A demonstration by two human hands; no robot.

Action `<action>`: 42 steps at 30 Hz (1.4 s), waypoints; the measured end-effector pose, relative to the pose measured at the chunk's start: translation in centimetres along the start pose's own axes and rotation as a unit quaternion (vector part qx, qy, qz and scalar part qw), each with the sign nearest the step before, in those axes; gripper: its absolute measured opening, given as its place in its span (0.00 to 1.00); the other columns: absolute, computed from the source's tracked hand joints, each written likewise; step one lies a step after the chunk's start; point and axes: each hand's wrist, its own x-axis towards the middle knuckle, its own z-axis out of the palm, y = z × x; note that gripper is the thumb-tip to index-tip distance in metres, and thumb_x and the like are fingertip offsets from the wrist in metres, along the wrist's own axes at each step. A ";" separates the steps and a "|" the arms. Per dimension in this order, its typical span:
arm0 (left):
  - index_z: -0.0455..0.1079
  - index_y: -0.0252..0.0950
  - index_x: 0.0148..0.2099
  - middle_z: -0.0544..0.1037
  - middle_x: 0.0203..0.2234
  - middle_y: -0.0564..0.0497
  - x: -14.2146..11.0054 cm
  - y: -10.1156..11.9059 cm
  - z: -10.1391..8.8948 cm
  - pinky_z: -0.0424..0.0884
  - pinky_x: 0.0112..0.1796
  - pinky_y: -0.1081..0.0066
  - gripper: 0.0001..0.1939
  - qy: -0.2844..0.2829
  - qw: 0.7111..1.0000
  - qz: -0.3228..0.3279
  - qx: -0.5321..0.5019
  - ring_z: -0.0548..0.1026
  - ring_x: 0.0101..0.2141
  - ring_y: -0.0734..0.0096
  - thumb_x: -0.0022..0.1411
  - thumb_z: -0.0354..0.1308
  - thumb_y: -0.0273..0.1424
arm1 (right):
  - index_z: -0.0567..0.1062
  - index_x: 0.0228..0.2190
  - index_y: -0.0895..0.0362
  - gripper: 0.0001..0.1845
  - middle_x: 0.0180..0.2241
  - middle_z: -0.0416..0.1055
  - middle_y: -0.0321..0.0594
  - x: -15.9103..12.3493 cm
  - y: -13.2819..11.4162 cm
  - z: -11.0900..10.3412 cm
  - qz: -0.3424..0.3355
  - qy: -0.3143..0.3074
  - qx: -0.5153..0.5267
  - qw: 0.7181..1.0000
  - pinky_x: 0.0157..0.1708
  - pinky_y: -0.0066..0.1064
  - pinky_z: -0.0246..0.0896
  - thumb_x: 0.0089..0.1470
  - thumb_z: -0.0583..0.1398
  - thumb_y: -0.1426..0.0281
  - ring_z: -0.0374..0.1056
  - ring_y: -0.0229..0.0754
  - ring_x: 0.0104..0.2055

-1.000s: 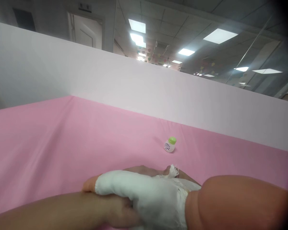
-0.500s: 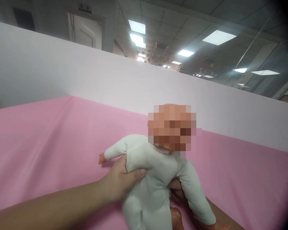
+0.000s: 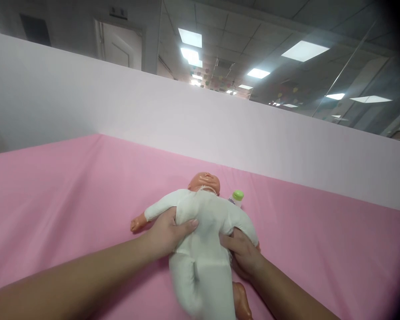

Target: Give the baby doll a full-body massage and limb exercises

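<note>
A baby doll (image 3: 203,235) in a white soft suit lies on its back on the pink sheet (image 3: 70,200), head pointing away from me. My left hand (image 3: 168,231) grips the doll's torso under its left-side arm, thumb across the chest. My right hand (image 3: 242,253) holds the doll's other side at the waist, fingers curled around the body. A bare doll foot (image 3: 242,302) shows near the bottom edge. A small white bottle with a green cap (image 3: 237,198) stands just behind the doll's shoulder.
A white partition wall (image 3: 186,115) runs along the far edge of the pink surface. Beyond it are a door, ceiling lights and glass panels. Pink sheet stretches to the left and right of the doll.
The doll was held upright half a second ago; now it is laid down flat on the sheet, head lowered away from me. Both hands stayed on its torso.
</note>
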 end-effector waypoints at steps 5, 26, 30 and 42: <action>0.74 0.36 0.53 0.83 0.47 0.39 0.9 -0.2 -1.0 0.77 0.43 0.61 0.31 0.012 0.999 -0.031 -0.011 0.80 0.48 0.46 0.58 0.64 0.55 | 0.74 0.58 0.58 0.33 0.52 0.78 0.53 0.5 0.6 -0.5 0.042 0.038 0.009 0.998 0.59 0.55 0.62 0.53 0.68 0.58 0.71 0.62 0.57; 0.42 0.35 0.78 0.47 0.74 0.38 -0.9 1.0 1.1 0.53 0.66 0.46 0.56 -0.052 0.947 0.004 0.318 0.43 0.72 0.38 0.60 0.59 0.58 | 0.61 0.66 0.51 0.41 0.58 0.71 0.47 -0.2 -2.6 -0.5 0.012 -0.037 -0.227 0.973 0.56 0.46 0.66 0.57 0.68 0.56 0.69 0.55 0.58; 0.37 0.36 0.78 0.38 0.75 0.40 -0.2 0.7 0.0 0.55 0.66 0.50 0.64 -0.081 0.951 -0.020 0.297 0.43 0.72 0.37 0.50 0.69 0.51 | 0.50 0.71 0.45 0.56 0.63 0.67 0.44 -1.0 -3.6 0.2 0.050 -0.067 -0.211 0.974 0.58 0.50 0.65 0.49 0.72 0.66 0.65 0.58 0.62; 0.40 0.49 0.77 0.38 0.75 0.48 0.8 1.1 -4.4 0.63 0.63 0.54 0.63 -0.194 0.952 -0.038 0.236 0.51 0.71 0.38 0.46 0.71 0.36 | 0.44 0.72 0.47 0.63 0.75 0.40 0.44 -0.2 -2.1 -2.9 0.070 -0.113 -0.128 0.983 0.68 0.48 0.50 0.46 0.73 0.70 0.46 0.55 0.74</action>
